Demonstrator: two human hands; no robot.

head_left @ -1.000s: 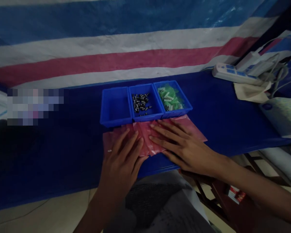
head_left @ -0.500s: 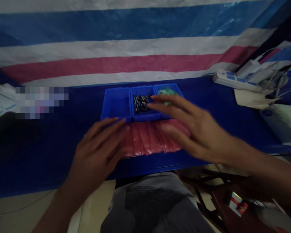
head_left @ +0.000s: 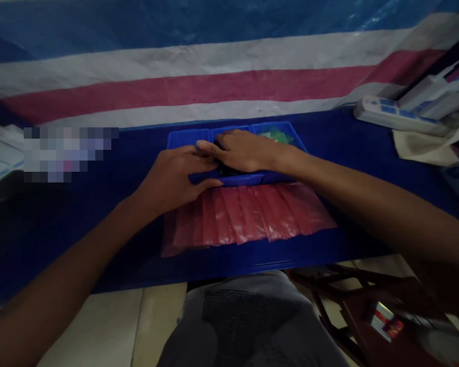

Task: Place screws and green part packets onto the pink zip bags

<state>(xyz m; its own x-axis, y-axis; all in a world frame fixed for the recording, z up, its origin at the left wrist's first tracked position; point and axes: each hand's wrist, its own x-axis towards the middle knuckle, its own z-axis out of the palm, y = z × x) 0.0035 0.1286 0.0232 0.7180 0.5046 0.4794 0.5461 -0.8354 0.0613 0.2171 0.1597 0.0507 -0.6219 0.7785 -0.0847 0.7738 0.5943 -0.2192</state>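
Observation:
My left hand [head_left: 178, 176] reaches over the front of the left blue bin [head_left: 187, 136], thumb apart from the fingers, thumb tip by the near wall. Its fingertips meet my right hand [head_left: 240, 150] at the middle blue bin [head_left: 245, 179]. My right hand lies palm down over that bin, and its fingertips are hidden inside. Small dark metallic pieces [head_left: 225, 171], too covered to name, show just below it. The right blue bin [head_left: 296, 136] holds green pieces [head_left: 279, 134]. In front of the bins, several pink plastic bags [head_left: 248, 214] lie overlapped in a row.
A white power strip [head_left: 398, 114] with plugs and cables stands at the back right, a beige cloth-like piece [head_left: 424, 145] beside it. The blue table's [head_left: 137, 265] front edge is near my lap. A brown stool [head_left: 367, 316] with a small red-and-white box [head_left: 386, 321] stands lower right.
Both hands have moved forward from above the pink bags to the bins. My right hand has gone down into the middle bin, and my left has come up against it.

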